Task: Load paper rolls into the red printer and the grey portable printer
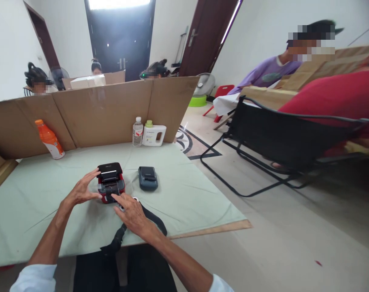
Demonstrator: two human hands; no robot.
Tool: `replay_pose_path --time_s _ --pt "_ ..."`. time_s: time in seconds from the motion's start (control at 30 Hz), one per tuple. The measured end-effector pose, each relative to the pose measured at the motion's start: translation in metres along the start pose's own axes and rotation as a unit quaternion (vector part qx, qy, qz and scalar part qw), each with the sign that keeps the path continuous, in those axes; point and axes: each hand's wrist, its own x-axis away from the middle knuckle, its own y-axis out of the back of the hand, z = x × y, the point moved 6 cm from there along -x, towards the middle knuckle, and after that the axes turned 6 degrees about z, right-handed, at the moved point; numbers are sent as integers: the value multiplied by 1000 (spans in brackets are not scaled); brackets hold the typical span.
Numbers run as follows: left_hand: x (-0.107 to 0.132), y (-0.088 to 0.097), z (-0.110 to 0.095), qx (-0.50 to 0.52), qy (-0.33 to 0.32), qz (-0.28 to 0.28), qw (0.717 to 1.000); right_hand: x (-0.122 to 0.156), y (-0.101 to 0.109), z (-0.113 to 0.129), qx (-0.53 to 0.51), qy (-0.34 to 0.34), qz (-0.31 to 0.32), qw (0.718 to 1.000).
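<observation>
"Start with the head view. Where is the thing being handled?"

"The red-and-black device (111, 188) sits on the cloth-covered table (196, 207), its lid (109, 168) tipped up. Call it the centre of the clock, with twelve toward the cardboard partition (105, 115)."

"And the hands?"

"The left hand (82, 188) is at nine o'clock, spread wide, fingertips at the lid's edge and thumb low by the body. The right hand (131, 211) is at five, forefinger reaching to the front of the open interior, other fingers curled. I can't tell whether it pinches anything."

"How would it handle?"

"My guess is fairly light, with a stiff plastic shell, and a bit slippery where it's glossy. The raised lid and its hinge look like the fragile part. I'd grip the body low, at nine and three, and not lift by the lid."

"What stands around it?"

"A smaller dark device (148, 178) at three, apart from both hands; a black curved item (155, 219) near half past four; a clear bottle (137, 134) at one, just beside a white jug (154, 136); an orange bottle (50, 140) at ten."
</observation>
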Motion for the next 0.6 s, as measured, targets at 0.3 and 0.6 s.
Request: replay_pose_path --time_s 0.3,0.6 --pt "15 -25 3 -98 8 -50 994 -18 32 -14 -5 -8 -86 996" --pt "20 -33 9 -111 63 -74 989 -51 30 -37 30 -1 6 1000"
